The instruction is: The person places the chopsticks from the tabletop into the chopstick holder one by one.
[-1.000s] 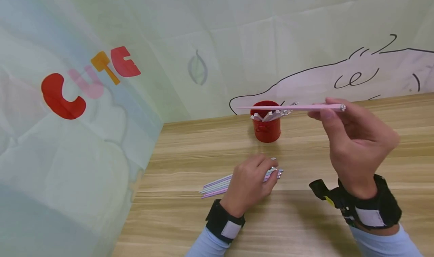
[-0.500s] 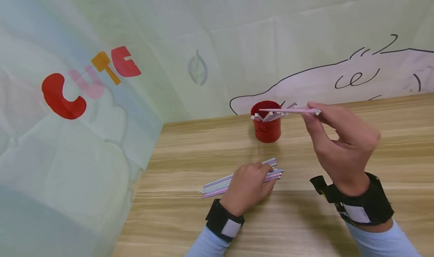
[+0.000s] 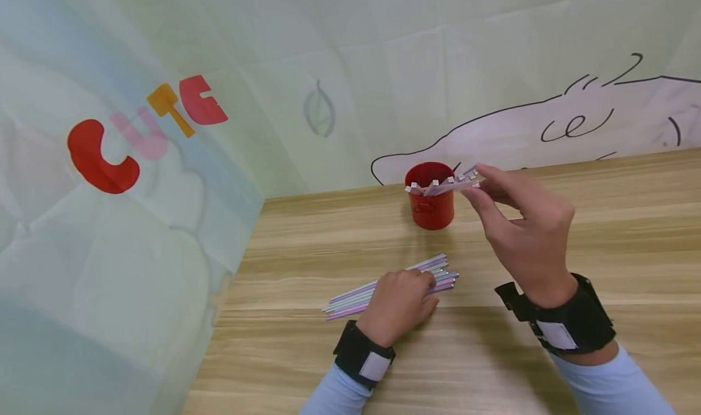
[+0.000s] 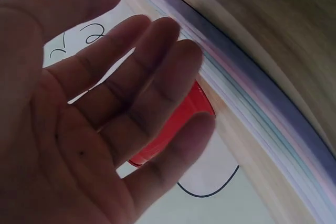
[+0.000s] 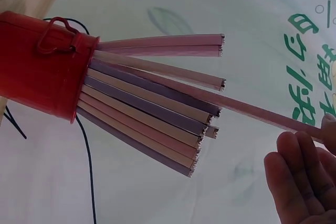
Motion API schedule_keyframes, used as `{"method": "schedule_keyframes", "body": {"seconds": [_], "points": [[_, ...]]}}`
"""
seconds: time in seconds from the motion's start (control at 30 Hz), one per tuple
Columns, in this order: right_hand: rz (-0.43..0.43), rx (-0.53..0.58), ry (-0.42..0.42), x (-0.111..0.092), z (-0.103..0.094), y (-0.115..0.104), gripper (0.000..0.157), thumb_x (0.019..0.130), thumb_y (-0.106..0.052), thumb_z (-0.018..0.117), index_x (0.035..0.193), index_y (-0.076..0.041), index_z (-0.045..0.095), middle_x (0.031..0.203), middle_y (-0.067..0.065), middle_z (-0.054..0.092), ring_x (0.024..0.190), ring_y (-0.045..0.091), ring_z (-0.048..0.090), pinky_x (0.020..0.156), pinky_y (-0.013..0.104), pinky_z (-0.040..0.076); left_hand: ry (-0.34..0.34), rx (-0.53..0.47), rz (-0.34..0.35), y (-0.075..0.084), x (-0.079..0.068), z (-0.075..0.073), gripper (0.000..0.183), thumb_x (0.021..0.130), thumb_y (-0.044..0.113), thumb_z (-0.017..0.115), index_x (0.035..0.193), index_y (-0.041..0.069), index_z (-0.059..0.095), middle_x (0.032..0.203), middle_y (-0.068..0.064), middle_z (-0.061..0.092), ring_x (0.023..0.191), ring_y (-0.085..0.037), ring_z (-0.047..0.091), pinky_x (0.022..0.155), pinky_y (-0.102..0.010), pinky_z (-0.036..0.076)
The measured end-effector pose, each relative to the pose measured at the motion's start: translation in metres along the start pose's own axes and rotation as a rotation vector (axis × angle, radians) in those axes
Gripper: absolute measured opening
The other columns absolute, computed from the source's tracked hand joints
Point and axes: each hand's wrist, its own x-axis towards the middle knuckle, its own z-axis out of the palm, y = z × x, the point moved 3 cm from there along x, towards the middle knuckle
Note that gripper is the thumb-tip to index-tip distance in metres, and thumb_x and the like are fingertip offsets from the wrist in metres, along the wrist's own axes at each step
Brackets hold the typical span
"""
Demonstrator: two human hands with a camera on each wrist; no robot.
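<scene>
My right hand pinches a pink pencil between thumb and fingertips, near its silver end. In the right wrist view the pencil's other end reaches into the red bucket, among several pink, cream and purple pencils with glittery silver ends. Across a bundle of pastel pencils on the table lies my left hand, its fingers loosely bent. The left wrist view shows that palm facing the camera with nothing gripped, the bundle's pencils running past the fingertips.
A wood-grain table carries the bucket near its back edge. Behind it and to the left hang printed cloth backdrops with coloured letters and line drawings. Black straps circle both wrists.
My right hand has moved left toward the bucket, bringing the pink pencil from above the rim to inside it. My left hand's fingers have drawn back slightly, showing more of the bundle's ends.
</scene>
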Motion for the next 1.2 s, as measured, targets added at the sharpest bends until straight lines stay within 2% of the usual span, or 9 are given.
{"method": "schedule_keyframes", "body": {"seconds": [0.17,0.27,0.53,0.93,1.2], "points": [[-0.001,0.004,-0.014,-0.002,0.000,0.002,0.032,0.069,-0.002,0.077,0.100,-0.004,0.070,0.091,0.008,0.070,0.078,0.020,0.064,0.076,0.021,0.050,-0.052,-0.001,-0.020,-0.001,-0.001,0.003,0.009,0.080,0.026,0.065,0.078,0.017,0.065,0.062,0.007,0.051,0.053,-0.007,0.044,0.043,-0.026,0.037],[-0.005,0.008,-0.037,-0.001,0.000,0.000,0.025,0.072,-0.002,0.075,0.097,-0.002,0.070,0.092,0.008,0.070,0.080,0.019,0.064,0.077,0.020,0.050,-0.064,-0.008,-0.027,-0.001,-0.001,0.004,0.008,0.080,0.025,0.065,0.078,0.017,0.065,0.061,0.007,0.049,0.053,-0.007,0.042,0.042,-0.025,0.036],[-0.022,0.007,-0.090,0.004,-0.001,-0.012,0.022,0.073,0.001,0.072,0.094,0.003,0.069,0.090,0.012,0.070,0.077,0.017,0.063,0.078,0.016,0.047,-0.090,-0.028,-0.050,-0.003,0.000,0.006,0.008,0.081,0.023,0.066,0.081,0.016,0.065,0.063,0.007,0.049,0.054,-0.007,0.041,0.043,-0.024,0.036],[-0.034,0.017,-0.111,0.006,-0.001,-0.017,0.019,0.073,0.001,0.070,0.091,0.003,0.069,0.087,0.012,0.069,0.074,0.017,0.063,0.077,0.015,0.047,-0.098,0.000,-0.073,-0.002,-0.001,0.010,0.010,0.083,0.025,0.066,0.081,0.015,0.064,0.067,0.004,0.050,0.056,-0.008,0.044,0.045,-0.024,0.038],[-0.047,0.016,-0.134,0.007,-0.001,-0.018,0.018,0.073,0.000,0.070,0.090,0.003,0.069,0.086,0.012,0.069,0.074,0.016,0.063,0.077,0.015,0.047,-0.058,0.051,-0.031,0.001,-0.001,0.010,0.011,0.083,0.025,0.066,0.079,0.015,0.064,0.066,0.005,0.051,0.056,-0.008,0.045,0.044,-0.023,0.038]]}}
